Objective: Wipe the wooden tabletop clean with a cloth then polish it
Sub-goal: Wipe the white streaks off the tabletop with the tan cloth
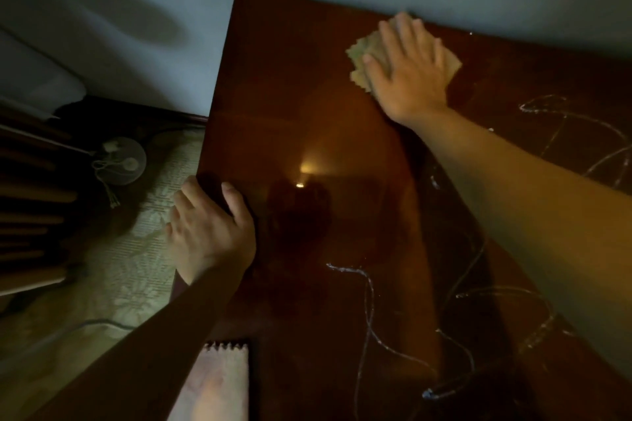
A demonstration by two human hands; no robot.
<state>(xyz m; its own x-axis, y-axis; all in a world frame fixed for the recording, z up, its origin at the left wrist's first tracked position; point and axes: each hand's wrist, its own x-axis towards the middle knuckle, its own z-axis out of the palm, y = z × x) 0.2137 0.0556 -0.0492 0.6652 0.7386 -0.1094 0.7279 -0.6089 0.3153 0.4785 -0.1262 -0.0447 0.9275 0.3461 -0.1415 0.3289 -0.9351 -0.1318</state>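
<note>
The dark glossy wooden tabletop (294,85) fills the middle and right of the view, pushed against a pale wall. My right hand (408,70) lies flat with straight fingers on a folded yellowish cloth (359,55) near the table's far edge. My left hand (208,225) grips the table's left edge, thumb on top and fingers curled over the side. Thin white squiggly lines of liquid (367,297) run across the near and right parts of the wood. A lamp's glare reflects at the centre.
A second pinkish cloth with a zigzag edge (219,383) lies at the table's near left corner. Left of the table are a patterned bed cover (136,249), a small round fan (119,161) and dark wooden slats (30,215).
</note>
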